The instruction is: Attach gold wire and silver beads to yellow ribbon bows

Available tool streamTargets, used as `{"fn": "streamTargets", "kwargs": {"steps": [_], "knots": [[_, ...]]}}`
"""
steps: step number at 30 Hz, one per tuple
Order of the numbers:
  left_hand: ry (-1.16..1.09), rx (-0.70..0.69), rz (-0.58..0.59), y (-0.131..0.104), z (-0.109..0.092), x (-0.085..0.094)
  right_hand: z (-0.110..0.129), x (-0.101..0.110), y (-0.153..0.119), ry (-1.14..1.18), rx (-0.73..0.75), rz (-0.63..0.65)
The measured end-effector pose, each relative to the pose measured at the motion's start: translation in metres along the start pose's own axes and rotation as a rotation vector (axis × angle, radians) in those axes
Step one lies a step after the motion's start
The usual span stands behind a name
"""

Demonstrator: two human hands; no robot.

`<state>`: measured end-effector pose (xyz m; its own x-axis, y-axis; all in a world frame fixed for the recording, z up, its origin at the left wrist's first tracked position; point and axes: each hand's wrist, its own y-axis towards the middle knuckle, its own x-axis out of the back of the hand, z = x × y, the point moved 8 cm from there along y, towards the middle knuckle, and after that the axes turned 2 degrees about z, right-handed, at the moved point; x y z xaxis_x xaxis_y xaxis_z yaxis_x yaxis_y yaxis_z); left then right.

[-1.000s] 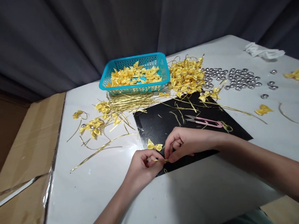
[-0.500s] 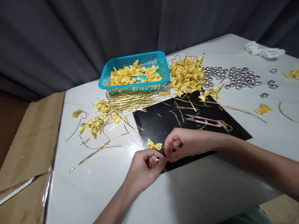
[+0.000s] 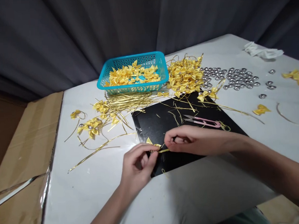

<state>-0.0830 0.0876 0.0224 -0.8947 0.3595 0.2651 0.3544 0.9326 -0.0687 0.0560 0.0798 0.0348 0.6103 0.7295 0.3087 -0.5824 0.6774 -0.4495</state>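
L hand (image 3: pixel 137 166): fingers pinched on one end of gold wire tie (image 3: pixel 163 150), at near-left corner of black mat (image 3: pixel 165 124). R hand (image 3: pixel 189 141): fingers pinched on tie's other end. Yellow bow (image 3: pixel 151 143): on mat, just behind tie, touching L fingertips. Pink snips (image 3: pixel 203 121): on mat, beyond R hand. Teal basket (image 3: pixel 133 74) w/ bows: far side of tabletop (image 3: pixel 93 189). Silver beads (image 3: pixel 238 77): far right.
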Motion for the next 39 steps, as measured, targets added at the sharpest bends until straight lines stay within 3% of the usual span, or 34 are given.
{"fn": "streamTargets", "kwargs": {"steps": [3,7,10,14,21,24,32,39], "knots": [[0.160,-0.125,-0.224,0.001,-0.009,0.022,-0.006,0.013,-0.007,0.008,-0.038,-0.035],[0.477,-0.139,-0.150,0.009,-0.007,0.015,-0.013,0.020,-0.011,-0.002,-0.071,-0.053],[0.526,-0.094,-0.073,0.011,0.000,0.009,-0.013,0.017,-0.011,-0.034,-0.070,-0.033],[0.337,-0.039,-0.015,0.011,0.003,0.005,-0.009,0.013,-0.009,-0.055,-0.030,-0.002],[-0.255,0.265,-0.033,0.008,0.022,-0.001,0.016,-0.010,-0.009,-0.092,0.198,0.159],[-0.379,0.299,-0.037,0.009,0.025,-0.003,0.021,-0.017,-0.010,-0.096,0.228,0.172],[-0.685,0.361,0.101,0.005,0.025,-0.012,0.020,0.005,-0.008,-0.008,0.257,-0.050],[-0.882,0.354,0.098,0.006,0.022,-0.011,0.016,-0.020,0.003,0.030,0.240,0.095]]}}
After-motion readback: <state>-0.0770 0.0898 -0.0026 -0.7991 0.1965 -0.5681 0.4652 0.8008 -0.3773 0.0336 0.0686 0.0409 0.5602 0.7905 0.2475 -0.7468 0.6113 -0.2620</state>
